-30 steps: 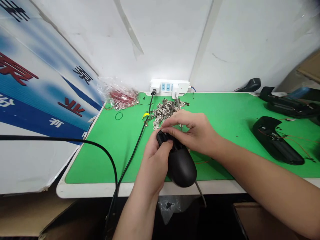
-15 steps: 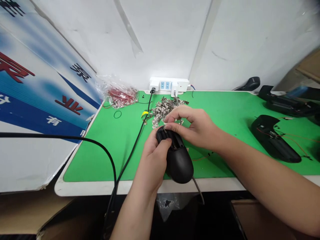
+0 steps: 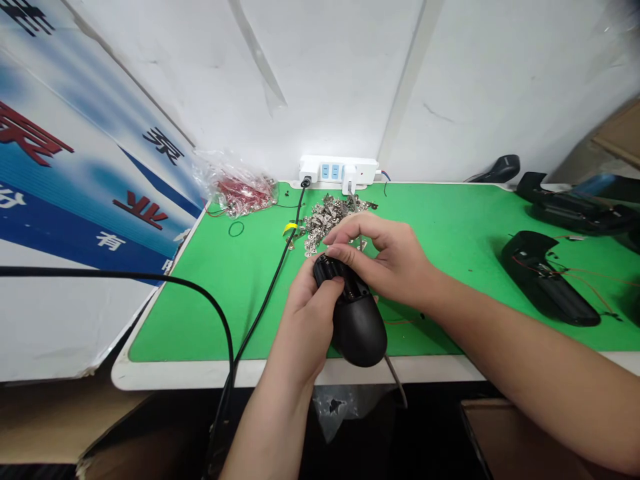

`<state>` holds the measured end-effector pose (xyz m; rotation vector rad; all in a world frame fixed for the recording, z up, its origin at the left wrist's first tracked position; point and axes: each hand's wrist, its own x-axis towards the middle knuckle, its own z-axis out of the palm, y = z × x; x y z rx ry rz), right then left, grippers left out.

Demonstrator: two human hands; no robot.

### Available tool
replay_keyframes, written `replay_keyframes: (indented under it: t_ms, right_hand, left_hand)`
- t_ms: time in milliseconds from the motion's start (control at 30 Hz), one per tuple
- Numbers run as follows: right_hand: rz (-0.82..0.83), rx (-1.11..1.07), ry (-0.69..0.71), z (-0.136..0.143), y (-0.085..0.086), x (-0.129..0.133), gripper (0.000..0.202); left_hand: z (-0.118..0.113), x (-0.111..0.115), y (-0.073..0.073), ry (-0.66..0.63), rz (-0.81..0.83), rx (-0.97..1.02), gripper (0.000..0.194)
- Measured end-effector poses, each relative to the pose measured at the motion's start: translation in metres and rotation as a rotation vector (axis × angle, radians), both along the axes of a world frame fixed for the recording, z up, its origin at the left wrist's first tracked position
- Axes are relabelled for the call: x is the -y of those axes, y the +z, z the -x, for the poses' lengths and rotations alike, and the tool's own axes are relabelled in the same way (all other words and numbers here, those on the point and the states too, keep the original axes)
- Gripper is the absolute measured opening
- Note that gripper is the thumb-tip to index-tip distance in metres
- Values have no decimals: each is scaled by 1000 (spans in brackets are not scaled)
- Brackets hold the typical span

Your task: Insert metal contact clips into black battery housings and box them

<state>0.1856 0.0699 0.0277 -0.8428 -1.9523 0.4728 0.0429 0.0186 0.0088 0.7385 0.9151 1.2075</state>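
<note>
A black plastic housing (image 3: 360,331) with a rounded near end and an open slotted compartment, which looks like a battery bay, is tilted above the front edge of the table. My left hand (image 3: 311,317) is closed around its left side, the thumb lying over the compartment. At the far end of the compartment, the thumb and forefinger of my right hand (image 3: 387,257) are pinched together against the housing. Whatever they hold is hidden by the fingers. Just beyond them lies a pile of small silvery metal contact plates (image 3: 325,220) on the green mat (image 3: 200,320).
A white power strip (image 3: 337,170) stands against the wall, with a black cable (image 3: 273,287) running across the mat. A clear bag of red wires (image 3: 245,193) sits back left. Another black housing with wires (image 3: 547,277) lies to the right. A printed carton (image 3: 100,193) borders the left.
My right thumb and forefinger have shifted slightly at the housing's far end. The left hand keeps its hold, and the housing has hardly moved.
</note>
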Motion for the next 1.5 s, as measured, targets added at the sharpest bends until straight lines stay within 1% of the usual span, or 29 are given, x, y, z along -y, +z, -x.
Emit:
replay_keyframes:
  t_ms: [100,233,467,633,833,1033,1100,1167,1267,1333,1400,1500]
  right_hand:
    - [6,6,-5,0,-1,0,10]
    - [3,43,29,-2,-2,-2,9]
    - [15,58,20,-4,-2,-3,8]
    - [-23,69,74,-5,-1,-5,5]
    - [80,131,129,-13,4,-7,8]
    - [120,137,143,-16,6,-8,9]
    - [171,106,159,-15,7,-9,10]
    - [291,51,170,-13,9,-10,13]
    - [585,-55,195,-14,12,-12,25]
    - [749,-68,231,-18,14,-14,29]
    - [811,-6,267,-22,17,-16,28]
    - [803,63,282,-28,21,-17,24]
  left_hand:
    - [0,0,-2,-8,-20,-10,30]
    - [0,0,-3,16,-35,-22,29]
    - [1,-1,-1,5,-8,-16,31]
    - [1,-1,-4,6,-50,-34,27]
    - [0,0,-5,10,-32,-37,30]
    - [0,-1,-8,19,-50,-66,27]
    - [0,0,-9,35,-37,-33,26]
    - [0,0,-8,69,-7,-22,27]
    - [-1,2,-3,81,27,-63,32]
    - [-3,4,2,61,28,-69,29]
    - [-5,5,8,62,25,-62,26]
    - [-7,7,13,77,24,-93,28]
